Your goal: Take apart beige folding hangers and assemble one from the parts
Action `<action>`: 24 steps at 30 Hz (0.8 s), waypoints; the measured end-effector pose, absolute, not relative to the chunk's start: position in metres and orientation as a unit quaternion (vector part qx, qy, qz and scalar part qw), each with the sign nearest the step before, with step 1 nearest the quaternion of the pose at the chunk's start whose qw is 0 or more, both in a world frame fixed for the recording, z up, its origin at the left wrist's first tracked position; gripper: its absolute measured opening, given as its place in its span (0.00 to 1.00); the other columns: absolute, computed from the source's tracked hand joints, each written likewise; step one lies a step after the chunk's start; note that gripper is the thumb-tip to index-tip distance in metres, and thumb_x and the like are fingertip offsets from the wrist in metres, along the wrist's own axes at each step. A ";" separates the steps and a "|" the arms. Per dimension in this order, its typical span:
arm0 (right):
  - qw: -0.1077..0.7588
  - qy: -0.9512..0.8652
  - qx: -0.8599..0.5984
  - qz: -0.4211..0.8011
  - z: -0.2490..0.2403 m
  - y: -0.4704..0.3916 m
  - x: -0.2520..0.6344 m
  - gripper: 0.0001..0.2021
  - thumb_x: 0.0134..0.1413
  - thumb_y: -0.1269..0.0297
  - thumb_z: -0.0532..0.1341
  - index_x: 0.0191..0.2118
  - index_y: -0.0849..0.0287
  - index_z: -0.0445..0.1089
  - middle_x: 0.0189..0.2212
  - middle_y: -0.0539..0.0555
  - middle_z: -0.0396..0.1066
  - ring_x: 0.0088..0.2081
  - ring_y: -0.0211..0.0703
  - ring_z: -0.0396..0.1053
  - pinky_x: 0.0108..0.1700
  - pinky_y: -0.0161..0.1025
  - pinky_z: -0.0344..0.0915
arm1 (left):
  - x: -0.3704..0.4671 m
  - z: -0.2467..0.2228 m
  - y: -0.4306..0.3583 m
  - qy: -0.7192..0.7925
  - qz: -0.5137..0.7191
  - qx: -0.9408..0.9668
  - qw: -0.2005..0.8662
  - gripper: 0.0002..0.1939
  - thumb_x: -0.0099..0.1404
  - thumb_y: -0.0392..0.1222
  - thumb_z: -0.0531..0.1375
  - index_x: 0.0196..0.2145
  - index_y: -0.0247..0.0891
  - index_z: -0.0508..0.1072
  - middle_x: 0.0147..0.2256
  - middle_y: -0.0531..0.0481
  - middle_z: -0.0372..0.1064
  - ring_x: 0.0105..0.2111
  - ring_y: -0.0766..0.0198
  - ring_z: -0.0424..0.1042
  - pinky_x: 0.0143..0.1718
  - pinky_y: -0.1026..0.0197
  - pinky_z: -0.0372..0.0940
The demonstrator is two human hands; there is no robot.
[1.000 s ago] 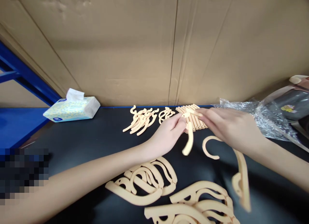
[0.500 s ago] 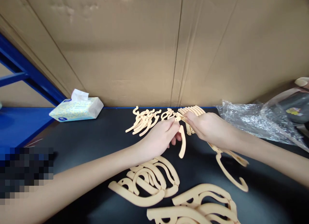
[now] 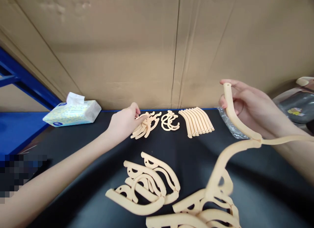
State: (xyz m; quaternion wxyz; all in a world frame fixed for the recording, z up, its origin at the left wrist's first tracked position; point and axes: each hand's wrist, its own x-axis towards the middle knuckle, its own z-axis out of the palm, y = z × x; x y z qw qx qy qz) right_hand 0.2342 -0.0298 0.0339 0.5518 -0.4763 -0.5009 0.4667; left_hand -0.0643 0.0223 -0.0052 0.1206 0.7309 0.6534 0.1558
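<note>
My right hand, raised at the right, holds a partly joined beige plastic folding hanger. One arm of it stands upright between thumb and fingers; other parts hang below and extend right. My left hand reaches to a loose pile of small curved hanger pieces at the back, its thumb and fingers closed on a piece there. Beside that pile lie several hanger hooks, then a neat row of hanger arms. Nearer to me are folded hangers, some overlapping.
A tissue pack stands at the back left, near a blue metal frame. Cardboard walls off the far edge of the black table. Crumpled clear plastic and a dark bag are at the right.
My hands have parted from the middle. The left has moved left to the pile of small pieces; the right has lifted the hanger up and to the right.
</note>
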 end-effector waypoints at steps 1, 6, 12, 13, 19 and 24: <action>0.562 -0.487 -0.468 0.478 0.032 -0.030 0.233 0.11 0.50 0.72 0.56 0.41 0.54 0.62 0.20 0.45 0.69 0.18 0.31 0.59 0.18 0.28 0.56 | -0.058 -0.004 0.018 0.640 0.191 0.726 0.165 0.23 0.57 0.63 0.54 0.34 0.39 0.67 0.31 0.48 0.71 0.33 0.56 0.68 0.30 0.62 0.54; 0.586 -0.507 -0.437 0.457 0.013 -0.028 0.228 0.11 0.46 0.72 0.62 0.31 0.56 0.57 0.35 0.50 0.73 0.29 0.32 0.69 0.37 0.33 0.68 | -0.023 -0.004 -0.011 0.359 0.156 0.600 0.698 0.33 0.62 0.65 0.44 0.39 0.34 0.73 0.44 0.42 0.72 0.44 0.57 0.70 0.41 0.60 0.63; 0.447 -0.678 -0.502 0.296 -0.008 -0.029 0.234 0.15 0.46 0.61 0.66 0.35 0.55 0.58 0.36 0.52 0.71 0.37 0.41 0.71 0.41 0.39 0.68 | -0.011 -0.006 -0.026 0.376 0.277 0.503 0.727 0.11 0.59 0.37 0.61 0.40 0.34 0.72 0.47 0.43 0.70 0.43 0.59 0.72 0.39 0.63 0.67; 0.399 -0.722 -0.510 0.243 -0.009 -0.031 0.234 0.12 0.50 0.59 0.63 0.37 0.55 0.60 0.36 0.52 0.70 0.37 0.41 0.70 0.40 0.39 0.68 | -0.010 -0.005 -0.026 0.373 0.284 0.491 0.734 0.11 0.58 0.34 0.59 0.40 0.34 0.71 0.49 0.43 0.69 0.42 0.59 0.73 0.35 0.64 0.68; 0.156 -0.860 -0.468 -0.129 -0.015 -0.036 0.222 0.13 0.63 0.65 0.47 0.47 0.58 0.65 0.36 0.56 0.70 0.33 0.42 0.70 0.32 0.37 0.60 | -0.003 -0.006 -0.026 0.343 0.235 0.428 0.803 0.15 0.55 0.29 0.57 0.42 0.36 0.65 0.39 0.43 0.72 0.32 0.64 0.72 0.25 0.68 0.62; 0.074 -0.901 -0.410 -0.122 -0.027 -0.037 0.212 0.17 0.55 0.78 0.44 0.45 0.64 0.65 0.29 0.57 0.70 0.26 0.43 0.67 0.28 0.38 0.57 | -0.001 -0.010 -0.028 0.324 0.166 0.367 0.856 0.08 0.60 0.42 0.55 0.34 0.34 0.67 0.24 0.53 0.60 0.24 0.71 0.61 0.21 0.70 0.48</action>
